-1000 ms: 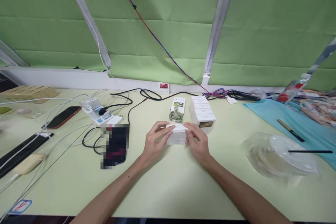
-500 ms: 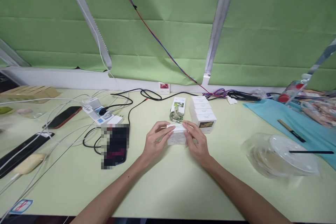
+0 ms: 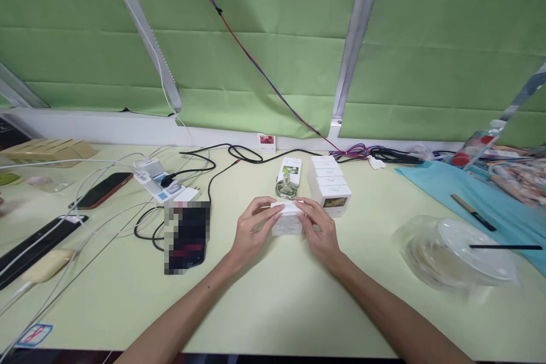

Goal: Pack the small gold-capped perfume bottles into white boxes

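A small white box [image 3: 286, 224] with fine print on its near side stands on the table in front of me. My left hand [image 3: 255, 226] grips its left side, fingertips on the top edge. On its right side, my right hand [image 3: 319, 230] presses with thumb and fingers. Just behind the box is a round glass perfume bottle [image 3: 285, 187] with a clear cap. Behind the bottle is an upright white carton [image 3: 290, 169] with a green picture. To the right, several white boxes [image 3: 331, 182] stand in a row, the nearest showing a dark picture.
On the left are a phone [image 3: 194, 239], a power strip [image 3: 156, 181] and tangled cables. A bagged round container [image 3: 464, 253] with a black stick on its lid sits at right, near a blue cloth [image 3: 439, 176] and a knife [image 3: 473, 212]. A picture card [image 3: 267, 143] leans at the back.
My right hand's fingers have shifted very slightly on the box. The box, bottle and row of boxes stay in place.
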Motion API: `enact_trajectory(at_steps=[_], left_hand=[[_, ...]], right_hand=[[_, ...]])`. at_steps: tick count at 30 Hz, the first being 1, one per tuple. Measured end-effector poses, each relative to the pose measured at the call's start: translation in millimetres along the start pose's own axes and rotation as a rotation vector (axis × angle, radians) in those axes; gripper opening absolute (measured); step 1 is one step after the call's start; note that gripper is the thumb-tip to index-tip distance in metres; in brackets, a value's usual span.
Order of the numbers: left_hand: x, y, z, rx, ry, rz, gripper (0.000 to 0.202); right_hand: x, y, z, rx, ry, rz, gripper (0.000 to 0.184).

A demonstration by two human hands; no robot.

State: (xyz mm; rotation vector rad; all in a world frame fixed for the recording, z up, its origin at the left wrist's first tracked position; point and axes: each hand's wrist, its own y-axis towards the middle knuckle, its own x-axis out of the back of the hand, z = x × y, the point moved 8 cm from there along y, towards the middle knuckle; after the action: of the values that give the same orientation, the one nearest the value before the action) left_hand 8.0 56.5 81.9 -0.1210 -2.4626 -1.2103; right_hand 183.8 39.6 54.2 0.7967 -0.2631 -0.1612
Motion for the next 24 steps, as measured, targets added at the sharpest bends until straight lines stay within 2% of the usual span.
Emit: enact_trajectory(at_steps=[24], left_hand=[[-1.3, -2, -1, -0.016, 0.063, 0.011, 0.027]], right_hand=[[0, -2, -10, -0.077, -0.024, 0.011, 0.027]])
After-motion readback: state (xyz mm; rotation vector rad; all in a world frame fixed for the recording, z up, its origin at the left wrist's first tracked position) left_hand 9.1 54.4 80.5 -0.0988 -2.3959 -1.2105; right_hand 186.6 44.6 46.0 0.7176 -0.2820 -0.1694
